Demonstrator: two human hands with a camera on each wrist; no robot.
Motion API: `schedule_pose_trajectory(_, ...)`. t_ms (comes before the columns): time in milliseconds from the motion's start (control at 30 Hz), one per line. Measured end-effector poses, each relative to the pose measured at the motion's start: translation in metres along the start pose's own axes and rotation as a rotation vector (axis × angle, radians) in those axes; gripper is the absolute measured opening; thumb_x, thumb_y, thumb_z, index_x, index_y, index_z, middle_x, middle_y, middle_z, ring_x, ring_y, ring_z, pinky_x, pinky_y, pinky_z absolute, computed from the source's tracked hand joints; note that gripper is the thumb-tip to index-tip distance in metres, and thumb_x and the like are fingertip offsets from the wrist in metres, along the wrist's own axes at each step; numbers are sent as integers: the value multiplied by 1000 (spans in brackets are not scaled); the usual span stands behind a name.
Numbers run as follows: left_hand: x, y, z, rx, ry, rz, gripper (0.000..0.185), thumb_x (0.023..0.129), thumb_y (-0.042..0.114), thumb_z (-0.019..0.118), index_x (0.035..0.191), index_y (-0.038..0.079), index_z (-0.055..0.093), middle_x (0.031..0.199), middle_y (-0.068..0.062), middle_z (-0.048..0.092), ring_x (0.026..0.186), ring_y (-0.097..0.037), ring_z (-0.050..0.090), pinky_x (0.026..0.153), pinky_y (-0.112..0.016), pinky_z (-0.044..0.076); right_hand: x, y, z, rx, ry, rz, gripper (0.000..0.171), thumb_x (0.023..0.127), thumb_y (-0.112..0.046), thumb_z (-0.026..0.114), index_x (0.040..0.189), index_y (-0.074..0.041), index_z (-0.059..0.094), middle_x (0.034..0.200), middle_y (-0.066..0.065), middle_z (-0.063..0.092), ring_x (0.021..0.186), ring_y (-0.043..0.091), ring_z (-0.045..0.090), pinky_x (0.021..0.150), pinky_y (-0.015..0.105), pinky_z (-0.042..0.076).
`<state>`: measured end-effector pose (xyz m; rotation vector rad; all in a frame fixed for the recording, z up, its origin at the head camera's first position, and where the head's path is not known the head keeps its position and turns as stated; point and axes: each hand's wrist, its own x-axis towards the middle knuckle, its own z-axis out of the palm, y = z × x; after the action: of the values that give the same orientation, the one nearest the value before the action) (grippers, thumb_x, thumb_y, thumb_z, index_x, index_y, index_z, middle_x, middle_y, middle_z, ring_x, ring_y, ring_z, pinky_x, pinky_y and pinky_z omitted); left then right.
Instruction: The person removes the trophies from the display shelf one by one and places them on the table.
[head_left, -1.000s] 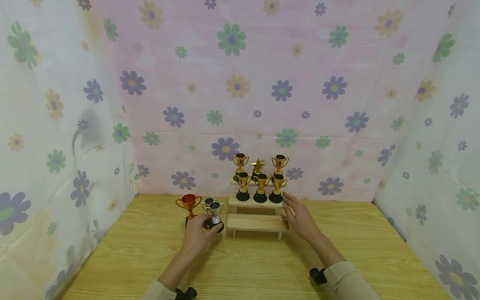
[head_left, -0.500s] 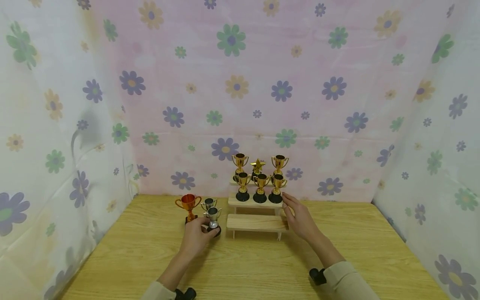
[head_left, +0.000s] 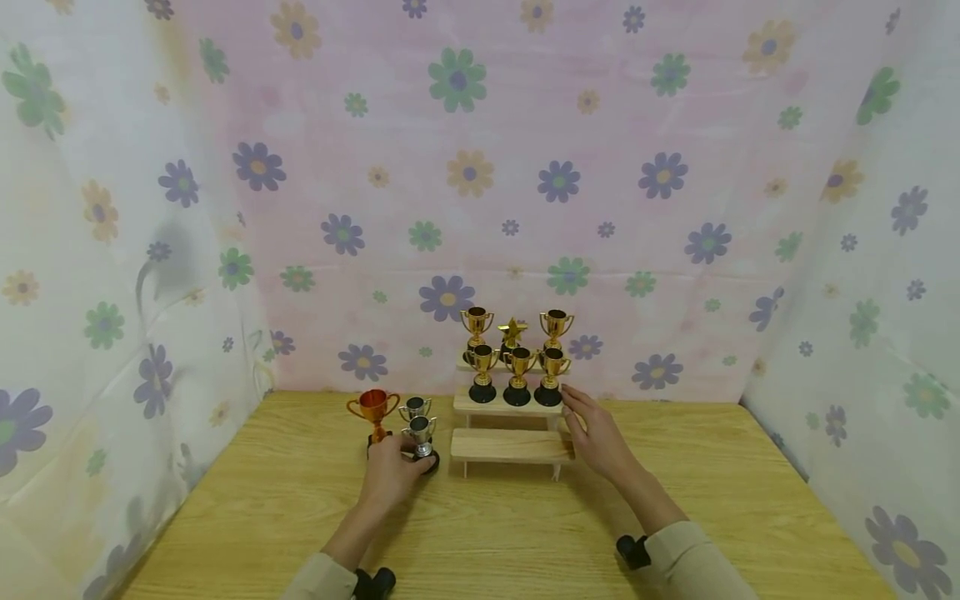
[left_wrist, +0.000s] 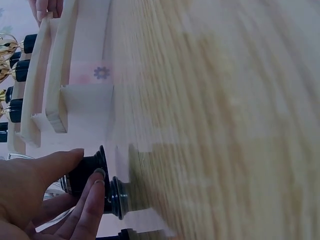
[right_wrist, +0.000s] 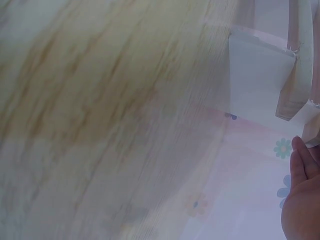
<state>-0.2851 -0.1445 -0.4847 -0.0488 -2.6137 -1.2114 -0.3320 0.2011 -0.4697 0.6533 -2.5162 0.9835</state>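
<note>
Silver trophy [head_left: 422,429], black base [left_wrist: 84,175] pinched inside left hand [head_left: 388,477], right hand [head_left: 600,437] straight-fingered at wooden stand [head_left: 510,447]

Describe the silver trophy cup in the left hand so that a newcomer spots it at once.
On the table, find the stepped wooden stand. To its left are an orange trophy cup, a rear silver cup and, nearer the camera, the front silver cup. Unlike its two neighbours, it is held by the left hand.

A: Type of place?
B: Small cloth-walled booth.
A: Evidence?
B: Flowered cloth [head_left: 510,125] hangs along back and both sides of a wooden table [head_left: 480,533]. Home or lab: cannot tell.
</note>
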Motion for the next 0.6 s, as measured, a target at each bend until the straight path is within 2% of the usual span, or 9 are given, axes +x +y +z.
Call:
schedule_pose_trajectory(200,5,-5,5,24,0,14,21,78,8,88,94,1,76,90,-10,76,77,-18,70,70,-39,57,1,0,-1,-3,0,5,43,110,-16,48,145,9,51,155,21,46,142,43,43,112,59,38)
schedule_pose_trajectory(400,6,-6,7,49,5,25,21,78,9,88,93,1,76,88,-8,75,86,-25,71,77,-46,56,1,1,0,-8,-3,7,42,110,-16,48,145,9,51,155,21,46,142,42,43,112,58,38)
schedule_pose_trajectory(600,5,-7,8,49,1,36,21,78,9,88,93,0,77,88,-10,76,87,-29,72,76,-47,57,1,-1,0,-5,-10,18,43,110,-17,47,144,9,51,155,21,45,142,43,42,112,58,37)
